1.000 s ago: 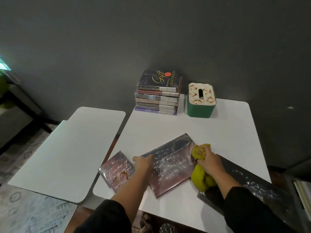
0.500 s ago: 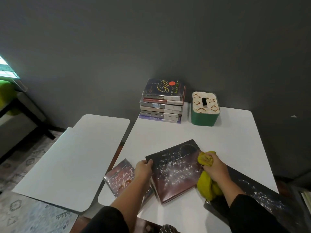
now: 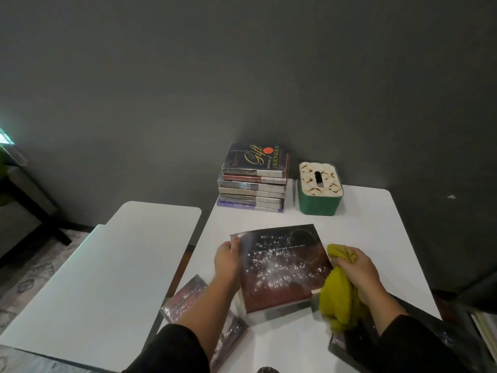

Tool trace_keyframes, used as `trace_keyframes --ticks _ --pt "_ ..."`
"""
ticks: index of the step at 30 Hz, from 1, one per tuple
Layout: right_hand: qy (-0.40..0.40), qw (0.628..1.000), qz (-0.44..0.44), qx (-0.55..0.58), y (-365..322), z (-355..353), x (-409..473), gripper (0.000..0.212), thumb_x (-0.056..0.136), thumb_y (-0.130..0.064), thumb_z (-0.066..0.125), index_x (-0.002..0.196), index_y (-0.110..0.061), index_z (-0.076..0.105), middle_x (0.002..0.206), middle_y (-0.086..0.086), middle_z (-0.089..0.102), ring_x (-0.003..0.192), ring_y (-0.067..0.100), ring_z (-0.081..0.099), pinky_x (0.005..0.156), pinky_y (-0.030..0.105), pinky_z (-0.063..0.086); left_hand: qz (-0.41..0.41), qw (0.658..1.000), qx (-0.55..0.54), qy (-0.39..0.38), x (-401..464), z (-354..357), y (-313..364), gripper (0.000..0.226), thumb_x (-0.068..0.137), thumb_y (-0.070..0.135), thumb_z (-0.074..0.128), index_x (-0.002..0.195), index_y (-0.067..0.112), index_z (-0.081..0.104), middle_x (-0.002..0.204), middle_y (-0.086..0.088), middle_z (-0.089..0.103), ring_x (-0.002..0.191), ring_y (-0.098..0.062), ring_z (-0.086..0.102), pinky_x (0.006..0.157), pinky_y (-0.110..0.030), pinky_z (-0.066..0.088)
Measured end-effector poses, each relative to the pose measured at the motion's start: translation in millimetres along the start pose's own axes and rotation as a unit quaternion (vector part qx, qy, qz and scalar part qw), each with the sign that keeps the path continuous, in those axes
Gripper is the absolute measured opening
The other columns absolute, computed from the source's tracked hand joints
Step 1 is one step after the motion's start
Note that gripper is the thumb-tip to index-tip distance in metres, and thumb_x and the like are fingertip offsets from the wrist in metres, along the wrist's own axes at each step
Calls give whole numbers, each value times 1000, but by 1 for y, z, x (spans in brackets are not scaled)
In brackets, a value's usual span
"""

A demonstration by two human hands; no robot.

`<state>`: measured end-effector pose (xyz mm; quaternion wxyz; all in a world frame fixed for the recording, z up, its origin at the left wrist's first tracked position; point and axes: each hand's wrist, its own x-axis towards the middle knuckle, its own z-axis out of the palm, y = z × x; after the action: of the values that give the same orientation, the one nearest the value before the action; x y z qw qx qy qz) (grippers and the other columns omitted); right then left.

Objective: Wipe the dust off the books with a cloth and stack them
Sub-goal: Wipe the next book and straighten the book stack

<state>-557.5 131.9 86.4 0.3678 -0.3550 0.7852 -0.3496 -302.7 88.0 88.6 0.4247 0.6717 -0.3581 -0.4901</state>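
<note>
A large dark red book (image 3: 282, 267) with glinting specks on its cover is raised off the white table (image 3: 371, 232), its near edge tilted up. My left hand (image 3: 227, 261) grips its left edge. My right hand (image 3: 357, 270) holds a yellow cloth (image 3: 338, 305) against the book's right edge. A smaller reddish book (image 3: 185, 300) lies at the table's near left corner, partly under my left forearm. A dark book (image 3: 347, 345) lies at the near right under my right sleeve. A stack of several books (image 3: 254, 181) stands at the back by the wall.
A green tissue box (image 3: 320, 189) with a patterned lid sits right of the stack. A second white table (image 3: 107, 270) stands to the left across a narrow gap. A dark grey wall runs behind both. A patterned rug and a dark bench are far left.
My left hand has lifted the large book off the smaller reddish one and turned it squarer to me. My right hand with the cloth has shifted to the book's right edge.
</note>
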Motion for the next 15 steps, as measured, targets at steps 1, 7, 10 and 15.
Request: trace_keyframes --ticks 1,7,10,15 --pt "-5 1000 15 22 -3 -3 2 43 81 -28 70 119 -11 57 114 13 60 102 32 55 92 39 45 12 1000 0 -8 3 -2 6 41 102 29 40 77 1 57 65 -8 51 59 -18 46 55 -30 37" --pt "-156 967 150 135 -23 -13 0 51 79 -56 61 102 -11 65 98 14 70 95 34 63 86 41 49 39 996 -37 -69 22 -17 46 40 101 31 43 77 2 58 73 -16 53 69 -26 49 61 -36 39" --pt "-186 952 164 179 -32 -14 -8 40 82 -46 62 93 -9 66 89 17 71 93 36 62 87 44 49 12 991 -76 -113 32 -24 63 34 100 28 47 85 2 63 69 -14 59 58 -25 55 57 -32 46" --pt "-234 915 194 266 -36 -8 -16 35 74 -35 69 86 -2 74 99 21 70 89 34 66 97 47 44 -24 977 -113 -179 50 -36 80 32 98 25 50 92 -4 63 68 -17 63 49 -23 61 49 -29 54"
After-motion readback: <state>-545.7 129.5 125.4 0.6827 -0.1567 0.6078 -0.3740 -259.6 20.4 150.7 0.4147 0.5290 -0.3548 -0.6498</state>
